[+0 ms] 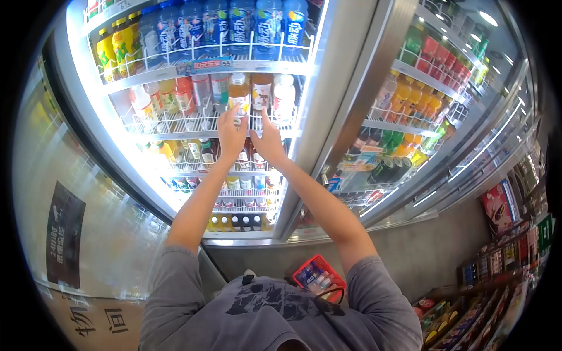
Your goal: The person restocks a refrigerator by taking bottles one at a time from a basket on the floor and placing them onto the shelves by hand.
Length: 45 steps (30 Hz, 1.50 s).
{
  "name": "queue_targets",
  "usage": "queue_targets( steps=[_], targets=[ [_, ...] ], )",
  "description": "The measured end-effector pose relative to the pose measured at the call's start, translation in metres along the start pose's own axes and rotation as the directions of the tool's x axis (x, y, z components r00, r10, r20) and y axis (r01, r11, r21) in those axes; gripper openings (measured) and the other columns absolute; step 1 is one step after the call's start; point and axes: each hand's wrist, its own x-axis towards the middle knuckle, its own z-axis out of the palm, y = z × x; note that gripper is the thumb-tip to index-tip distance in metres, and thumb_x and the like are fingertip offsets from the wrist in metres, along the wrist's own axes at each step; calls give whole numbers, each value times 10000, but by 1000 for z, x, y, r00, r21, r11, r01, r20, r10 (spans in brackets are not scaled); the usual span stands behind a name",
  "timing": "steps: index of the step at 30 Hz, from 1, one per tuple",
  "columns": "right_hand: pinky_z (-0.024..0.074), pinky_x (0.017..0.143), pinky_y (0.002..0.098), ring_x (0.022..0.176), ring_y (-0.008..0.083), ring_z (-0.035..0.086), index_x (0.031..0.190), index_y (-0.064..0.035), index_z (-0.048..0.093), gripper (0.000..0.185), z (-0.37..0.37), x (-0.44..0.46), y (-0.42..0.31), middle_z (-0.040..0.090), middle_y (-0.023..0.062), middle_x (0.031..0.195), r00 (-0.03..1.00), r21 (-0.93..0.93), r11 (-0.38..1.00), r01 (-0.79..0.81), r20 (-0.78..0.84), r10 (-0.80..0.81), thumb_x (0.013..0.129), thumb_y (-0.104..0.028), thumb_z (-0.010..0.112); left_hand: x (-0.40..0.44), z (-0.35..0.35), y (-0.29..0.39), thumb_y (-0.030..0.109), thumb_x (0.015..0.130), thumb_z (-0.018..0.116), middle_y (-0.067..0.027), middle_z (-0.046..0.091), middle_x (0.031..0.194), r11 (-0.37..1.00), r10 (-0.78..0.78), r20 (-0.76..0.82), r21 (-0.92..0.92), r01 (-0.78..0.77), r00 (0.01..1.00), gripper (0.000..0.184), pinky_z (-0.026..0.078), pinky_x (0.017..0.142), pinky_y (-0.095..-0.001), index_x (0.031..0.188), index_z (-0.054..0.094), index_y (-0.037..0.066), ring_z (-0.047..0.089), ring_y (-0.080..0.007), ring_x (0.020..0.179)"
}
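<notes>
Fingers stretch straight and parted on the left hand (232, 136), overlapping the lower part of a white-capped amber bottle (238, 92) just above the frame's centre; whether they touch it, I cannot tell. The right hand (268, 141), fingers also extended and apart, is just to the right, below a dark-capped bottle (261, 93). Blue bottles (228, 28) line the shelf at upper centre. A red basket (319, 260) holds bottles at lower centre.

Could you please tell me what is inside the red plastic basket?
The red plastic basket holds several clear plastic bottles and, at its left side, something blue too small to identify. Whatever lies beneath them is covered.
</notes>
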Motion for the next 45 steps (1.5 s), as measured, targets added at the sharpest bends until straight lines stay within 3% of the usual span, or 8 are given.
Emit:
queue_targets(
  steps=[3,4,7,8,21,30,35,45],
  targets=[
    [526,753,365,802,258,686,1473,93,296,744,-29,-19,-23,673,260,977,998,-16,998,-66,23,66,864,-130,661,-3,-8,35,170,898,657,-135,652,1133,955,-120,79,-264,136,990,359,455,924,-395,1237,632,54,602,-293,1008],
    [465,954,424,1134,429,590,1482,93,266,746,-45,-26,-39,551,344,1266,973,196,957,-213,136,189,870,-122,636,-4,-12,48,168,937,620,-106,669,1131,929,-177,105,-309,201,979,306,479,874,-351,1225,641,65,630,-225,959],
    [475,971,388,1184,379,591,1490,68,279,695,-88,-48,-75,573,317,1271,962,193,948,-252,153,224,899,-88,610,-12,-21,92,171,973,587,-88,673,1136,840,-229,118,-478,257,966,279,487,850,-320,1222,638,56,629,-184,974],
    [504,965,338,1159,254,623,1490,46,301,645,-92,-61,-70,572,269,1312,996,251,964,-94,16,93,930,-47,606,-16,-21,104,164,1000,557,-75,679,1100,833,-195,89,-511,213,977,253,489,837,-294,1205,637,40,631,-155,960],
    [454,1050,325,1225,217,570,1414,48,435,438,-291,-254,-39,569,178,1339,868,460,861,-218,-313,387,995,-23,540,-156,15,279,53,969,557,-83,667,898,691,88,355,-695,200,931,145,500,755,-270,1039,676,8,659,-154,828],
    [493,974,314,1154,219,614,1395,39,468,433,-372,-437,22,609,175,1291,563,363,759,-540,-515,646,1003,-120,560,-297,74,280,132,999,542,-67,685,985,639,97,851,-451,623,517,218,511,760,-252,1171,644,46,647,-117,878],
    [474,1024,335,1196,221,604,1349,21,528,400,-374,-531,17,627,184,1283,302,293,576,-763,-628,718,986,-142,568,-378,98,242,135,994,551,-80,698,1011,681,119,944,-303,667,307,233,516,764,-258,1192,633,44,651,-127,892],
    [473,1018,327,1175,207,613,1354,37,522,429,-342,-653,48,637,184,1270,58,353,322,-878,-590,806,976,-153,589,-549,99,229,123,1005,550,-49,654,1047,558,65,998,-46,829,12,265,497,792,-242,1252,581,33,620,-98,878]
  ],
)
